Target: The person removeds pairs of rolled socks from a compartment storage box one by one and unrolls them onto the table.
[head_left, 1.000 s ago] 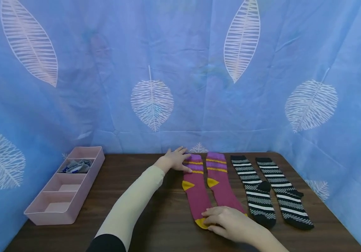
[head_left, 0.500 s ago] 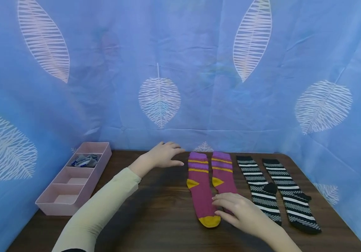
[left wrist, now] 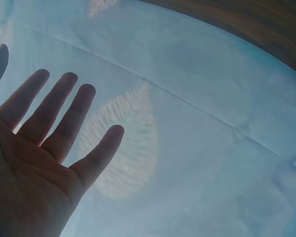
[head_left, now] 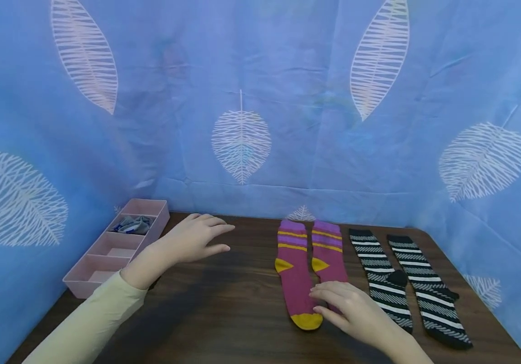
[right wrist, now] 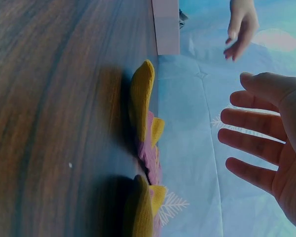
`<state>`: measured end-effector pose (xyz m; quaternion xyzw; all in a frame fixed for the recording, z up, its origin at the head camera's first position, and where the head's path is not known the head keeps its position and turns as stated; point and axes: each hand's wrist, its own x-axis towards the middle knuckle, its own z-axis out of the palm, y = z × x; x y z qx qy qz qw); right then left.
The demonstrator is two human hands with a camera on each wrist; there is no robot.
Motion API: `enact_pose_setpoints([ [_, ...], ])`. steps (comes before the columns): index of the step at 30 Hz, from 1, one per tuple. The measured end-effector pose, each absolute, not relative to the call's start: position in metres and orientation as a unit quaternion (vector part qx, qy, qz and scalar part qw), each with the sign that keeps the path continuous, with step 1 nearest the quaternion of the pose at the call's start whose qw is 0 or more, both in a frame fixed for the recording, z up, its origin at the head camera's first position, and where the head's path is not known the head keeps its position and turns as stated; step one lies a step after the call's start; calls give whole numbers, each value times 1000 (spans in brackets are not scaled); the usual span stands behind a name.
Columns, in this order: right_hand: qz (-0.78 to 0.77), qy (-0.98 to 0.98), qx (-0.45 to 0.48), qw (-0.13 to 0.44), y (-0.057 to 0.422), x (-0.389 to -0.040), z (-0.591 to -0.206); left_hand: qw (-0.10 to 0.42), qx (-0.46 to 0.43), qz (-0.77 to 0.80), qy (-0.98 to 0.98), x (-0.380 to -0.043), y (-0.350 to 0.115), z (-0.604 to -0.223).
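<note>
Lying flat, the maroon socks reach from under the right hand to beyond its loosely spread fingers, which grasp nothing. Sweeping low, those fingers could, I'd guess, snag a toe and skew the pair. The left hand, fingers apart and holding nothing, might knock the pink divided box left of its fingers if lowered carelessly. Striped socks lie right of the right fingers on a dark wood-grain surface; beyond all fingers hangs blue leaf-print cloth.

The left grip hangs fingers spread, arm outstretched — the right grip, fingers apart, hovers lower.
</note>
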<state>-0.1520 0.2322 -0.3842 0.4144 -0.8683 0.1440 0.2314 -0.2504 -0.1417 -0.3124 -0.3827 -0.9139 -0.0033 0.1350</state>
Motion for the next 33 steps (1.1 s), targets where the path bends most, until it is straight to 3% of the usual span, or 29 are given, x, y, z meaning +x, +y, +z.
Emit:
enact_pose_setpoints([
  [12,133,-867,420,235,226,-152,-386,234,-331,-21,-914,-196,-204,-327],
  [18,122,-868,426,223,208,-154,-385,250,-287,-34,-924,-176,-226,-333],
  [23,131,-872,426,203,187,-160,-380,281,-270,-47,-920,-168,-243,-341],
  [29,133,-848,462,223,158,-172,-376,333,-270,-66,-901,-166,-266,-349],
  [33,138,-836,479,228,139,-180,-373,341,-253,-74,-902,-165,-279,-351],
])
